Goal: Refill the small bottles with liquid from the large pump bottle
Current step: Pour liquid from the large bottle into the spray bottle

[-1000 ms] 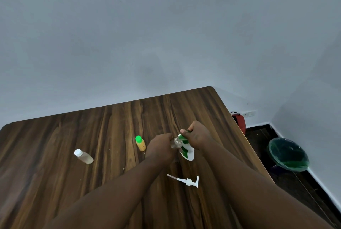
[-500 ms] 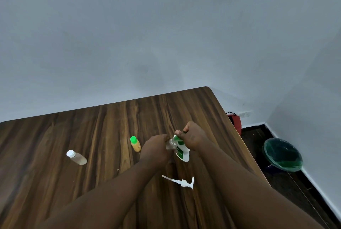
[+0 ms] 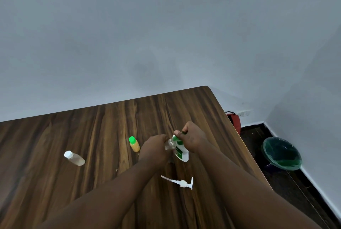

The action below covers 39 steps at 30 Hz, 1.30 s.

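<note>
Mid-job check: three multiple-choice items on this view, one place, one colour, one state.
1. The pump head is: A) screwed on its bottle B) lying on the table C) out of view
2. The orange-filled bottle has a cap that is: A) white B) red C) green
3. The large pump bottle is: A) tilted in the right hand, neck at the clear bottle in the left hand B) upright, untouched C) lying capped
Answers: 1B, loose on the wood; 2C, bright green; 3A, hands meet at its neck.

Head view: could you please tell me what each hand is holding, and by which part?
The right hand grips the large bottle round its upper part; the left hand holds a small clear bottle by its body.
</note>
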Available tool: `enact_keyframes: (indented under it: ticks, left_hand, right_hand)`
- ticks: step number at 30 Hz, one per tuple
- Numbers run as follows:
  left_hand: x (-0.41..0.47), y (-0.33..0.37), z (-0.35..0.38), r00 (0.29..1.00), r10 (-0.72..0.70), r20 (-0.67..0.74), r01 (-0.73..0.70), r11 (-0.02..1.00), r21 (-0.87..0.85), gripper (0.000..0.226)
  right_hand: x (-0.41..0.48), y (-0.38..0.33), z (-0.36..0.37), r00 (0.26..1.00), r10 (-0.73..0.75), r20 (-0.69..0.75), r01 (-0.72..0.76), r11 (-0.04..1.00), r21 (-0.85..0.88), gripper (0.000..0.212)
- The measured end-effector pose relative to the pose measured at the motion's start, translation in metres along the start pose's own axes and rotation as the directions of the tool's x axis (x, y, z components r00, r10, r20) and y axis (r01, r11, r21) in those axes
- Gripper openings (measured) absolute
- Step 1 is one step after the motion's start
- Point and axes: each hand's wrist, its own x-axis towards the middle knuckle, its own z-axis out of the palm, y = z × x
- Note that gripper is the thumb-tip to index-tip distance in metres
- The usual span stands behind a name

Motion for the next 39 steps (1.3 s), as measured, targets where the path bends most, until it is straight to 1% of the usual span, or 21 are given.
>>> enact_keyframes:
  ticks: [4,12,17,21,28,33,39]
  left_hand:
    - [-0.0005,0.0006,0.0023,1.0,-0.006,-0.003,0.006,1.0,0.0,0.009]
    - [0.0023,-0.0016,0.0012,1.0,0.014,-0.009,-0.014,1.0,0.005,0.014]
    - [0.0006,-0.0003,0.0042,1.0,-0.016,0.003,0.016,1.0,-0.026,0.012]
    - [0.0017,-0.0025,0.0025,1.0,-0.002,-0.003,0.002,1.0,-0.029,0.019]
    - [0.0002,-0.0012,0.0046,1.0,-0.014,0.007,0.015,1.0,-0.025,0.017]
    - [0.0005,-0.0018,0.0009,1.0,0.007,-0.013,-0.007,1.0,-0.011,0.018]
    - [-0.0016,-0.0006,0.003,1.0,-0.005,-0.015,0.005,1.0,-0.001,0.019]
  right_hand:
    - [-0.0029,0.0021,0.0048,1.0,-0.004,-0.023,0.004,1.0,-0.016,0.026]
    - [0.0036,0.0012,0.0001,1.0,0.012,0.008,-0.012,1.0,0.0,0.026]
    - [0.0017,0.0024,0.0021,1.0,0.003,-0.001,-0.003,1.0,-0.021,0.026]
    - [0.0038,0.0009,-0.0021,1.0,0.007,0.022,-0.006,1.0,-0.011,0.027]
    - [0.001,0.0051,0.0047,1.0,0.001,-0.022,-0.001,1.0,0.021,0.025]
    - [0.003,0.0011,-0.0007,1.0,-0.002,-0.008,0.003,1.0,0.016,0.024]
    - [-0.0008,0.0064,0.0061,0.999,-0.009,-0.039,0.01,1.0,0.02,0.026]
